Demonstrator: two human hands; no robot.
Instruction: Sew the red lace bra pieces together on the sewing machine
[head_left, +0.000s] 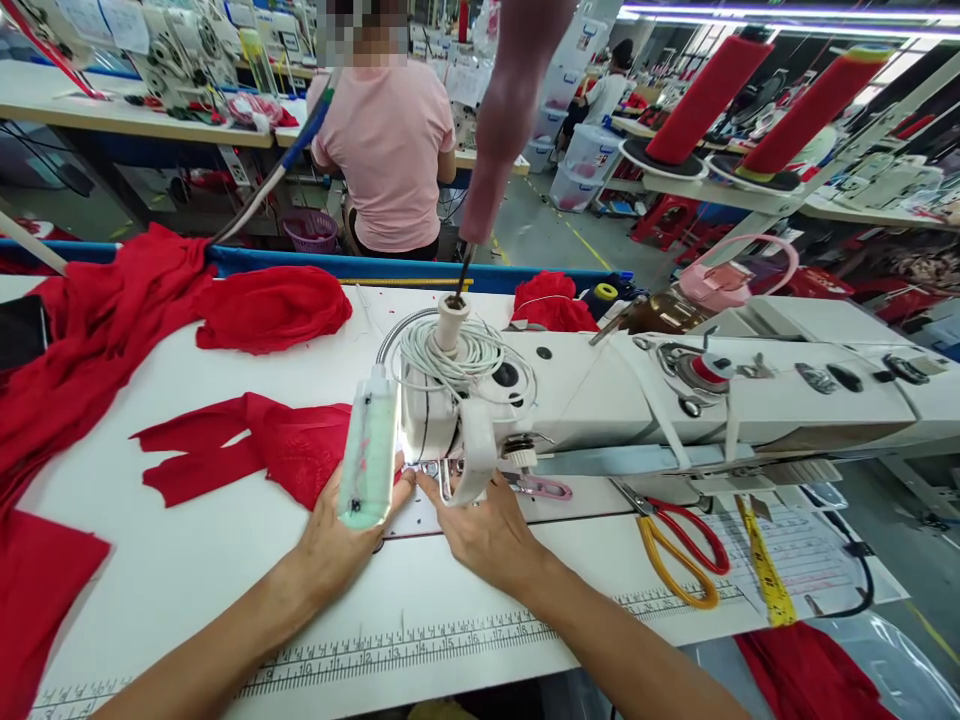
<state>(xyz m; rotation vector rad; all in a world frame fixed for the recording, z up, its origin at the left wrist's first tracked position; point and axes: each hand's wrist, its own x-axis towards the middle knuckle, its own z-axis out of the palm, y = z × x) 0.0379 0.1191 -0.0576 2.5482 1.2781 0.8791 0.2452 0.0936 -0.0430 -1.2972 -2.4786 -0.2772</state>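
A white sewing machine point(589, 385) reaches in from the right, its head in front of me. My left hand point(330, 535) lies on the machine bed at the edge of a red fabric piece point(300, 450), fingers apart; a pale green translucent lamp point(367, 450) hides much of them. To the right of the needle area, my right hand point(487, 530) rests on the bed with thumb and fingers spread. The white finger guard point(476, 450) covers part of it. Both thumbs point toward the needle, which I cannot make out.
Scissors point(679, 545) and a yellow tape measure point(765, 565) lie at the right. Red cloth point(97, 340) is heaped on the left, with a red bundle point(274, 308) behind. Red thread cones point(709, 95) stand upper right. A co-worker point(394, 150) sits ahead, back turned.
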